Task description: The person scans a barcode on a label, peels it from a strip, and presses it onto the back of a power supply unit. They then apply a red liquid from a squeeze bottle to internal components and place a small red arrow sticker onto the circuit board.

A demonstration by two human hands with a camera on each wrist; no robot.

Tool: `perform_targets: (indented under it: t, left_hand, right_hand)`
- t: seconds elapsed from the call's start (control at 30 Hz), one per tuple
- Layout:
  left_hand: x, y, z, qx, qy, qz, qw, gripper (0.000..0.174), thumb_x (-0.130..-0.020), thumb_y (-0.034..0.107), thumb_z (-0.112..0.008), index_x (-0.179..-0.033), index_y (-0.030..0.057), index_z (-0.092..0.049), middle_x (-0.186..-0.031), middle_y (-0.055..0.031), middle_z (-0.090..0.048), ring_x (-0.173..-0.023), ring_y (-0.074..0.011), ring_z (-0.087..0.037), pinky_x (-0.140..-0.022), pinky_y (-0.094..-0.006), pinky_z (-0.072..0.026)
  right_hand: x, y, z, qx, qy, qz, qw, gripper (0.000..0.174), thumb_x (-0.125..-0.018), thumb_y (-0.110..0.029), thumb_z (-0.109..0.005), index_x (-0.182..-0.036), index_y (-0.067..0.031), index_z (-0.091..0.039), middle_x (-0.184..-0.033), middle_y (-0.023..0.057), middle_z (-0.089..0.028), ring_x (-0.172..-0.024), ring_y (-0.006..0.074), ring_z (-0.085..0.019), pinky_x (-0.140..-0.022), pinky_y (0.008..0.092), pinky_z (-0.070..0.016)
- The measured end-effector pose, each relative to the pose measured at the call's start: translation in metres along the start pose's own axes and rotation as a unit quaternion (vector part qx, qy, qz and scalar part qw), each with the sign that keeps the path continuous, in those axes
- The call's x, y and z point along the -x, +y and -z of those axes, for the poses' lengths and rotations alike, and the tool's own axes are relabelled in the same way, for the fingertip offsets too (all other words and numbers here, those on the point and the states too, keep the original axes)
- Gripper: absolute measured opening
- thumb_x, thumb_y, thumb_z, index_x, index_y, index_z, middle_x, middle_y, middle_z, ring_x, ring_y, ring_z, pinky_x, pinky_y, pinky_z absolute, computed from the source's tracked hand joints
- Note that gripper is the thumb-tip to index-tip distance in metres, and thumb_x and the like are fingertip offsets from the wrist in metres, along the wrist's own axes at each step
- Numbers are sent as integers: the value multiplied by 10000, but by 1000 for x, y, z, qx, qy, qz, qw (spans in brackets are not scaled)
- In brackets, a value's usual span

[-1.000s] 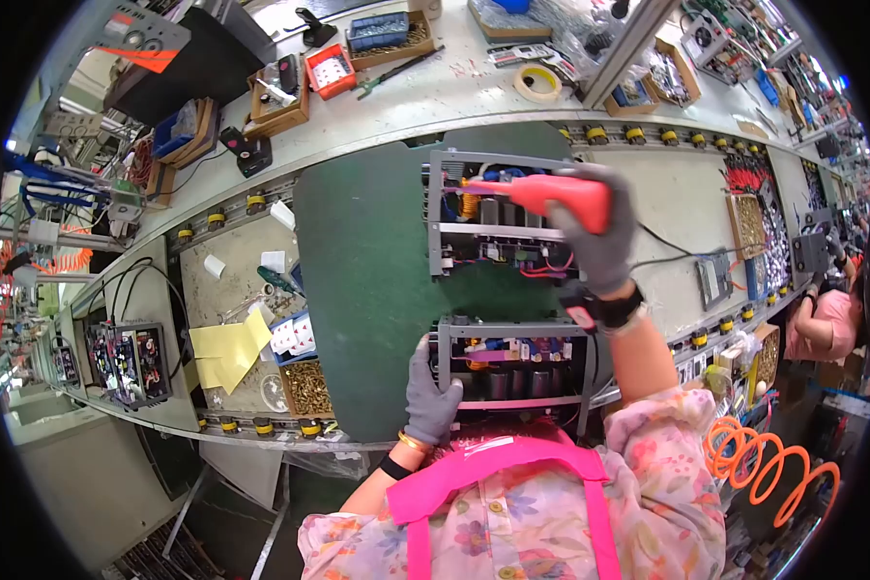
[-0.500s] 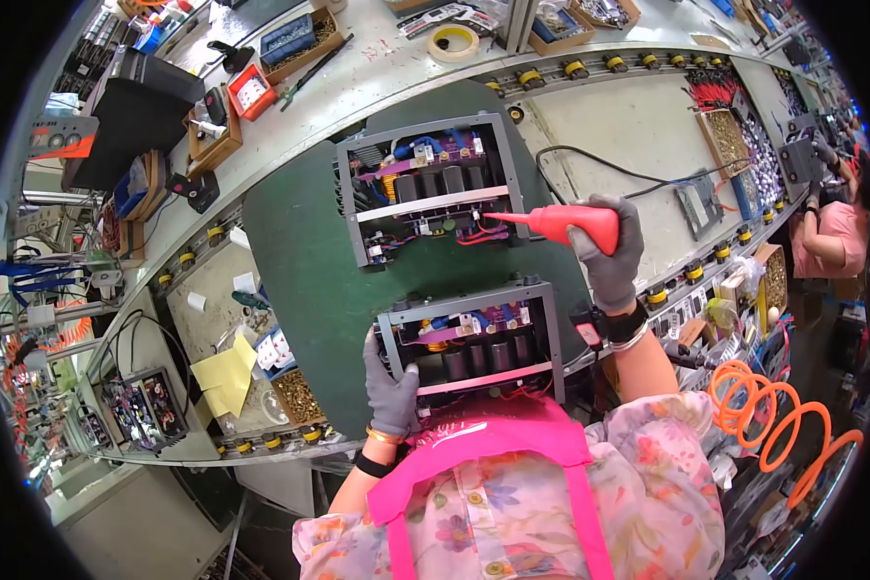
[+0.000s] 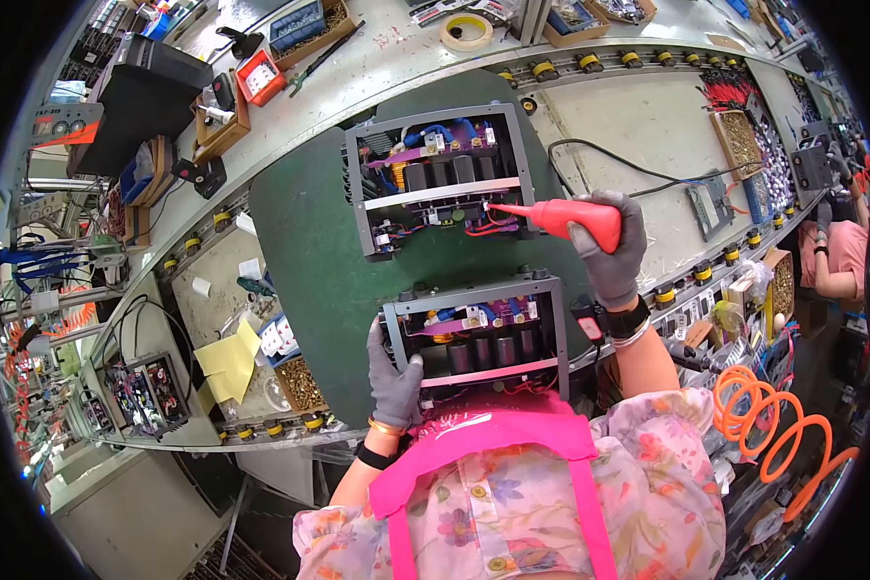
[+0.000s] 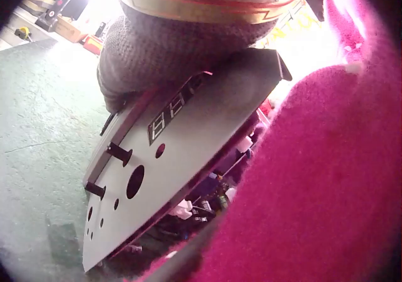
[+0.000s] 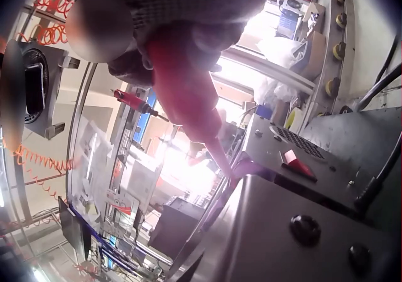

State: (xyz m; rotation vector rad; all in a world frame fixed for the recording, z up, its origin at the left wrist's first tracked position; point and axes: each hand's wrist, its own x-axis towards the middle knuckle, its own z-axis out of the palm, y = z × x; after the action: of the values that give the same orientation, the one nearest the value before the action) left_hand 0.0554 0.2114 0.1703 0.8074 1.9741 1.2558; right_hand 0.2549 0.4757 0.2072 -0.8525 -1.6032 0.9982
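My gloved right hand (image 3: 617,259) grips a red squeeze bottle (image 3: 578,224) with a long thin nozzle. The nozzle tip reaches into the lower right part of the far electronic unit (image 3: 445,193), by its red wires. In the right wrist view the bottle (image 5: 188,103) slants down to the metal casing. A second open-framed unit (image 3: 483,293) lies nearer my body. Around its left end my gloved left hand (image 3: 393,382) is curled, thumb on the near side. The left wrist view shows that unit's end panel (image 4: 207,122) with holes and display cut-outs under the glove (image 4: 169,53).
Both units stand on a green board (image 3: 309,222) over a roller conveyor. To the left lie yellow paper (image 3: 227,365) and a box of brass screws (image 3: 302,385). A black cable (image 3: 628,159) runs right of the far unit. An orange coiled hose (image 3: 773,416) hangs at right.
The right hand has brought the bottle's nozzle from the far unit's upper left to its lower right, by the red wires. The left hand keeps its hold; the head view has shifted.
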Motion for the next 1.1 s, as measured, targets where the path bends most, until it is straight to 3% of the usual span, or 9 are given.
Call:
perform_targets:
  t: [0.27, 0.37, 0.53, 0.6, 0.63, 0.7, 0.73, 0.83, 1.1]
  left_hand:
    - [0, 8, -1, -9, 1, 0, 1000, 781, -723, 11, -574, -1428, 41, -241, -1299, -148, -456, -1156, -243, -498, -964, -350, -423]
    - [-1, 2, -3, 21, 10, 10, 1000, 781, -719, 45, -575, -1425, 40, -242, -1299, -140, -454, -1173, -241, -482, -997, -355, -392]
    - [1, 1, 0, -13, 9, 12, 1000, 780, -720, 53, -601, -1417, 17, -253, -1308, -172, -452, -1192, -263, -473, -1012, -357, -372]
    - [2, -2, 2, -44, 1, 29, 999, 805, -737, 124, -659, -1418, 8, -247, -1321, -173, -444, -1205, -258, -461, -1016, -359, -368]
    - [0, 4, 6, 11, -23, 42, 999, 797, -750, 150, -665, -1417, 9, -251, -1320, -167, -448, -1206, -253, -460, -1017, -359, -367]
    - [-9, 22, 19, 122, -71, 64, 988, 786, -777, 202, -675, -1415, 10, -259, -1319, -157, -454, -1206, -241, -457, -1019, -360, -365]
    - [-14, 2, 31, 159, -105, 85, 978, 721, -833, 263, -651, -1404, 14, -289, -1311, -141, -464, -1194, -224, -459, -1016, -359, -367]
    - [-35, -11, 57, 241, -88, 79, 963, 591, -913, 295, -571, -1380, 21, -332, -1259, -141, -513, -1128, -216, -510, -985, -344, -399]
    - [-113, -37, 62, 94, -94, -40, 990, 626, -901, 325, -585, -1387, 27, -326, -1340, -161, -456, -1241, -239, -458, -1020, -354, -382]
  right_hand:
    - [3, -2, -6, 55, -21, 32, 998, 410, -715, -25, -729, -1064, -40, -513, -984, 116, -631, -895, 192, -623, -793, 311, -509]
    - [3, -31, -4, 54, -35, 72, 995, 428, -711, -31, -734, -1075, -46, -509, -987, 121, -636, -877, 204, -639, -752, 327, -524]
    - [-11, -58, -44, 89, -227, 243, 939, 524, -652, -79, -779, -1101, -54, -510, -959, 140, -635, -816, 321, -647, -702, 374, -541]
    - [-12, -46, -62, 120, -250, 275, 921, 500, -640, -84, -779, -1076, -63, -534, -959, 130, -638, -829, 306, -643, -695, 371, -535]
    - [-12, -43, -68, 146, -256, 291, 910, 497, -634, -83, -776, -1071, -66, -540, -958, 123, -639, -833, 298, -643, -692, 369, -531]
    - [-14, -37, -75, 145, -255, 290, 911, 508, -624, -83, -773, -1075, -73, -539, -961, 112, -638, -828, 291, -641, -686, 366, -525]
    - [-15, -35, -78, 144, -256, 289, 911, 513, -619, -83, -772, -1077, -76, -539, -962, 106, -637, -826, 287, -641, -682, 365, -522]
    - [-14, -30, -85, 155, -265, 275, 911, 514, -620, -89, -771, -1080, -83, -540, -971, 91, -635, -829, 283, -637, -683, 369, -513]
    - [-12, -30, -82, 194, -316, 289, 882, 561, -565, -95, -753, -1087, -109, -549, -1006, 81, -631, -799, 253, -625, -663, 348, -483]
